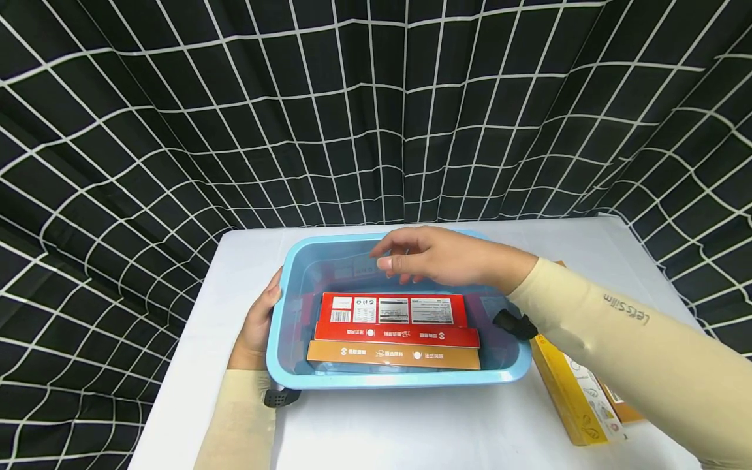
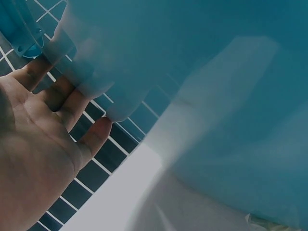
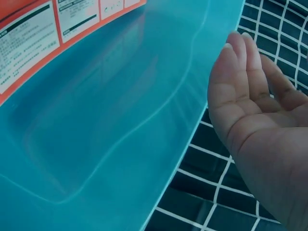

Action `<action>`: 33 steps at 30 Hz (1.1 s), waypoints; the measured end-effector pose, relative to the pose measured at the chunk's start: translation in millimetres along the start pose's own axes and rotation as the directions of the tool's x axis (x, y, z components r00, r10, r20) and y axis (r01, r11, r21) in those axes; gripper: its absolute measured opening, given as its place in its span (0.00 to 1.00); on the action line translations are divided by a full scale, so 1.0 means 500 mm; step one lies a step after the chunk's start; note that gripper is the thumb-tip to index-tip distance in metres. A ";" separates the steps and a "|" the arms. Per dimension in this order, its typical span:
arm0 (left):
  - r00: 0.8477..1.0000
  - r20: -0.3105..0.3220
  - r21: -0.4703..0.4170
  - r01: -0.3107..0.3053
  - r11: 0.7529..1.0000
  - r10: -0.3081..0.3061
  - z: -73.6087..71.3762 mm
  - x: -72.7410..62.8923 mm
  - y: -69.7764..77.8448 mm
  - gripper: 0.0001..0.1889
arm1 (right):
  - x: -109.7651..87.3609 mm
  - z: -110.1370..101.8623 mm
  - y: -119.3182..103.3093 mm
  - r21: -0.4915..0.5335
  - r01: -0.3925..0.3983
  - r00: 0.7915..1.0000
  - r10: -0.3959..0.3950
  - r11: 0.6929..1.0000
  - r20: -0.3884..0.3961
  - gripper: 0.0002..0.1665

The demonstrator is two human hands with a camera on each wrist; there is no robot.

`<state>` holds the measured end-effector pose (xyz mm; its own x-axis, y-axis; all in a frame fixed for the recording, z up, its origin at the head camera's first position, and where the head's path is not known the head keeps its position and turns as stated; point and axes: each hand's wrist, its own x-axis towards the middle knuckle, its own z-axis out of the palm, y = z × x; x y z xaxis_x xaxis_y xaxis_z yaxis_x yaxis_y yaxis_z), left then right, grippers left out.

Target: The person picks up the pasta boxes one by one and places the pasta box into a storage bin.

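Observation:
A light blue plastic bin (image 1: 393,380) stands on the white table. Inside lie a red printed box (image 1: 393,310) and, along the near side, an orange box (image 1: 393,354) with its narrow printed face showing. My left hand (image 1: 258,326) is at the bin's left side; in the left wrist view, its extended fingers (image 2: 96,134) touch the outer wall. My right hand (image 1: 431,256) hovers over the bin's far part, beyond the red box, with relaxed fingers and nothing in them. In the right wrist view the same hand (image 3: 260,106) appears beside the bin's rim.
To the bin's right, a yellow box (image 1: 566,391) and an orange-brown box (image 1: 624,408) lie on the white table (image 1: 446,431), partly covered by my right forearm. A black curtain (image 1: 405,117) with white grid lines surrounds the table's back and sides.

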<state>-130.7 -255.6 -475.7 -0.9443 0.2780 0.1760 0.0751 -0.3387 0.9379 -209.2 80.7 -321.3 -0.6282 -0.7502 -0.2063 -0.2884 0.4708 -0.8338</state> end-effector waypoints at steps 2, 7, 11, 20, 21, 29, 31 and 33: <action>1.000 -0.005 0.003 0.005 1.000 -0.005 0.001 0.000 0.000 0.35 | -0.004 -0.003 0.001 -0.003 0.001 1.000 -0.001 1.000 -0.007 0.28; 1.000 -0.016 0.007 0.020 1.000 -0.020 0.000 0.000 -0.003 0.36 | -0.014 -0.012 0.005 -0.007 -0.014 1.000 0.014 1.000 -0.026 0.28; 1.000 0.005 -0.007 0.018 1.000 -0.018 0.000 0.001 -0.003 0.36 | -0.025 -0.023 0.006 -0.005 -0.024 0.999 0.024 1.000 -0.034 0.29; 0.999 -0.028 -0.003 0.027 1.000 -0.027 0.002 -0.004 -0.001 0.35 | -0.047 -0.043 0.012 -0.038 -0.039 0.997 0.036 0.999 -0.071 0.29; 0.999 -0.028 -0.007 0.026 1.000 -0.027 0.002 -0.004 -0.001 0.35 | -0.050 -0.044 0.014 -0.041 -0.040 0.996 0.037 0.998 -0.076 0.29; 1.000 0.000 -0.036 0.017 0.999 -0.017 0.002 -0.003 0.002 0.34 | -0.070 -0.053 0.031 -0.028 -0.046 0.993 0.043 0.999 -0.112 0.28; 1.000 -0.001 -0.037 0.016 0.999 -0.016 0.001 -0.002 0.000 0.34 | -0.075 -0.055 0.033 -0.023 -0.048 0.992 0.045 0.999 -0.119 0.28; 1.000 -0.002 -0.037 0.016 0.999 -0.016 -0.001 -0.002 -0.002 0.35 | -0.080 -0.058 0.035 -0.025 -0.054 0.991 0.050 0.998 -0.124 0.28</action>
<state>-130.1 -255.9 -477.0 -0.9461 0.2813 0.1606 0.0485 -0.3672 0.9289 -210.2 132.5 -312.8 -0.7264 -0.6624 -0.1830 -0.2725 0.5221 -0.8082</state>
